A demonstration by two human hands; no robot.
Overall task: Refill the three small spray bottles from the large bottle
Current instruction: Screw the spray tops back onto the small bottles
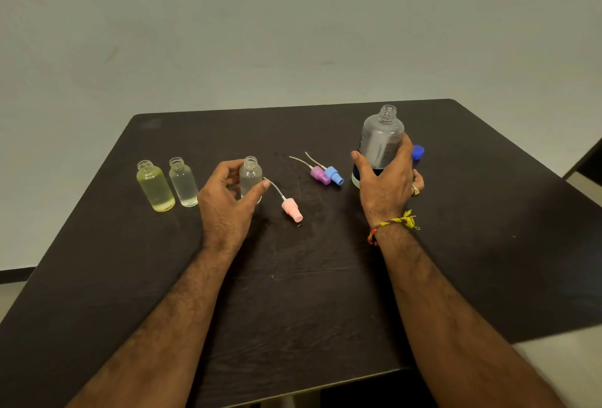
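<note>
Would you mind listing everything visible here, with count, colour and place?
small bottles: 3, uncapped; yellowish and clear far left, third bottle in left hand
spray heads: 3; pink centre, purple and blue beyond it
large bottle: 1, clear, uncapped, right
blue cap: 1, behind large bottle
table: 1, dark
left hand: holds third bottle
right hand: grips large bottle; wrist thread band

Dark brown table (pixel 293 293) against a pale grey-green wall (pixel 260 33), light floor (pixel 553 368) at right.
</note>
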